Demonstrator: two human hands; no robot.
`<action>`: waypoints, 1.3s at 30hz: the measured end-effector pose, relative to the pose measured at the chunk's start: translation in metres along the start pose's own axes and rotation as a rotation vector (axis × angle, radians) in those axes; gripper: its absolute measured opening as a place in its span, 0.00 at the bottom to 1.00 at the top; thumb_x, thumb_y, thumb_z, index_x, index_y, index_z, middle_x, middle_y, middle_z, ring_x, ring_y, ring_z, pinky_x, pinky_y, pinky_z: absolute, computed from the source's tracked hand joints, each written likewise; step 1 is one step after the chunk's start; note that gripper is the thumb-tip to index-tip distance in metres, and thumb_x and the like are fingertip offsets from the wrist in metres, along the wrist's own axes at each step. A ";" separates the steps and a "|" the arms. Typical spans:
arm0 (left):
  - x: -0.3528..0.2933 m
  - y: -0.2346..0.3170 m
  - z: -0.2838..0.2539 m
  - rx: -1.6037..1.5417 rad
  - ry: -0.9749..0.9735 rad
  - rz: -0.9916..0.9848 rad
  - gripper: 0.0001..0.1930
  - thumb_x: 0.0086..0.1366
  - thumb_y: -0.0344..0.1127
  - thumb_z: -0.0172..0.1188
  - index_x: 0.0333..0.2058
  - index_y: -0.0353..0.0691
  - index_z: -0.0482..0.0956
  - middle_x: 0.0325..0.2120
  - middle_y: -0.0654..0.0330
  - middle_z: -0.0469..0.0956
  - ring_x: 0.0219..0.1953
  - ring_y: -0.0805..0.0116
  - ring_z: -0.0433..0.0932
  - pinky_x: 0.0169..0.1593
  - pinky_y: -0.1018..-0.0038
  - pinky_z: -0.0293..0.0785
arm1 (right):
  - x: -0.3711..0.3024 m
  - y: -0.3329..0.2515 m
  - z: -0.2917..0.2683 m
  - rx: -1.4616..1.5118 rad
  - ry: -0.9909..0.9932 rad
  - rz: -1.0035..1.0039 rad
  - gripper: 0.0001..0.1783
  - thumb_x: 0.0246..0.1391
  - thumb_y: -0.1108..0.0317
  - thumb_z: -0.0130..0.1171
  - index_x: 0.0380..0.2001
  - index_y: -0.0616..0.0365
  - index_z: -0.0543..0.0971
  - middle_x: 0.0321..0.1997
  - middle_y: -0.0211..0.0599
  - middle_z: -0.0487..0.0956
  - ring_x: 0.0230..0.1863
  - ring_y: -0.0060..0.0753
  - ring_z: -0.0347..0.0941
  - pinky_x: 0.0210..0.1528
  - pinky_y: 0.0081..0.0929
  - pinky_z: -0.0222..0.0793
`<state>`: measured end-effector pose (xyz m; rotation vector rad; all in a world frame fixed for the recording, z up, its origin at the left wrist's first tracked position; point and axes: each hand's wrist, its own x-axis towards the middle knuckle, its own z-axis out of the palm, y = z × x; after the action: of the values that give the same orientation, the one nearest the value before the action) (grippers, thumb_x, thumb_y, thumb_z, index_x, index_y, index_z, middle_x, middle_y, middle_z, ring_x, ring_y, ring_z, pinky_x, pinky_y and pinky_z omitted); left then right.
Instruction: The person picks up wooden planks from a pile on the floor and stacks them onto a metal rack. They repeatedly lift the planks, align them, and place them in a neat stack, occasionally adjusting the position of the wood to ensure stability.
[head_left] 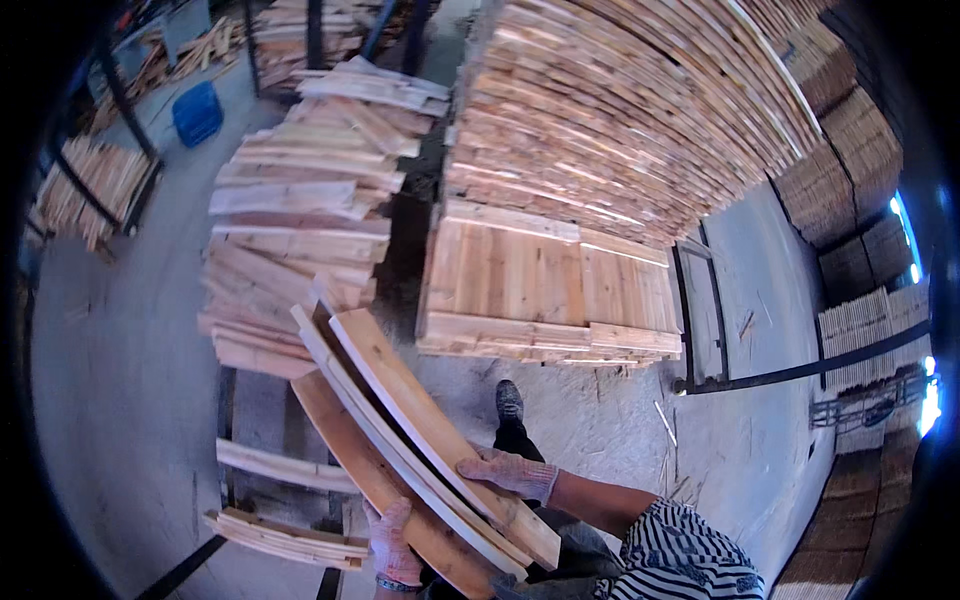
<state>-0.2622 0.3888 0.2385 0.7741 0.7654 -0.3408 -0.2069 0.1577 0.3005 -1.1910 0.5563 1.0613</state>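
Several long wooden boards (405, 385) are held together in a loose bundle in front of my body, slanting up to the left. My gloved left hand (393, 540) grips the bundle from its left side, against a darker brown board (370, 455). On the other side my gloved right hand (505, 472) is wrapped over the lighter right-hand board, its thumb on the board's face. The fingers of both hands are partly hidden by the wood. The bundle's far end overlaps a heap of loose boards (290, 250).
Ahead stands a large stack of planks (575, 270). At left, a few boards (285, 465) lie across a dark metal frame (226, 400). A blue plastic container (197, 113) sits at the far left. More bundled wood (840, 190) lines the right, beside a black metal bar (780, 378).
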 end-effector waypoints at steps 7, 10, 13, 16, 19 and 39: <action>0.062 -0.103 0.225 0.011 -0.282 -0.174 0.43 0.56 0.25 0.63 0.67 0.47 0.49 0.54 0.52 0.69 0.55 0.55 0.71 0.58 0.55 0.74 | -0.040 -0.002 -0.246 0.039 0.090 -0.360 0.42 0.61 0.50 0.59 0.69 0.61 0.56 0.57 0.32 0.72 0.57 0.23 0.65 0.62 0.25 0.63; 0.109 -0.171 0.323 0.050 -0.370 -0.276 0.42 0.59 0.24 0.61 0.68 0.48 0.48 0.56 0.52 0.69 0.55 0.55 0.73 0.57 0.56 0.74 | -0.082 -0.034 -0.348 0.222 0.171 -0.477 0.42 0.60 0.50 0.60 0.69 0.61 0.56 0.57 0.30 0.71 0.55 0.22 0.66 0.61 0.23 0.64; 0.182 -0.270 0.384 0.124 -0.390 -0.388 0.41 0.61 0.24 0.61 0.68 0.47 0.47 0.56 0.51 0.70 0.55 0.55 0.73 0.58 0.57 0.74 | -0.086 -0.013 -0.468 0.189 0.385 -0.480 0.43 0.60 0.49 0.60 0.69 0.61 0.56 0.58 0.30 0.70 0.54 0.22 0.67 0.60 0.23 0.64; 0.209 -0.347 0.474 0.440 -0.476 -0.257 0.31 0.63 0.26 0.61 0.64 0.38 0.60 0.49 0.55 0.75 0.52 0.63 0.76 0.57 0.65 0.75 | -0.075 0.086 -0.609 0.409 0.311 -0.572 0.49 0.57 0.51 0.65 0.71 0.61 0.50 0.57 0.35 0.72 0.56 0.25 0.68 0.61 0.26 0.65; 0.285 -0.391 0.464 0.394 -0.440 -0.240 0.32 0.61 0.29 0.64 0.63 0.43 0.62 0.50 0.58 0.75 0.53 0.66 0.74 0.53 0.67 0.76 | -0.047 0.003 -0.626 0.228 0.622 -0.401 0.55 0.54 0.51 0.69 0.71 0.63 0.46 0.57 0.42 0.77 0.61 0.28 0.70 0.64 0.28 0.64; 0.450 -0.296 0.411 1.879 0.103 0.233 0.58 0.49 0.55 0.72 0.69 0.35 0.45 0.63 0.41 0.60 0.64 0.49 0.64 0.65 0.57 0.64 | 0.045 0.060 -0.669 0.141 0.949 -0.512 0.44 0.55 0.76 0.62 0.71 0.59 0.52 0.60 0.45 0.73 0.57 0.34 0.72 0.53 0.28 0.75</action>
<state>0.0896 -0.1161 -0.0447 2.6180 0.2294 -0.8002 -0.1278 -0.4489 0.0191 -1.5687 0.9559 -0.0325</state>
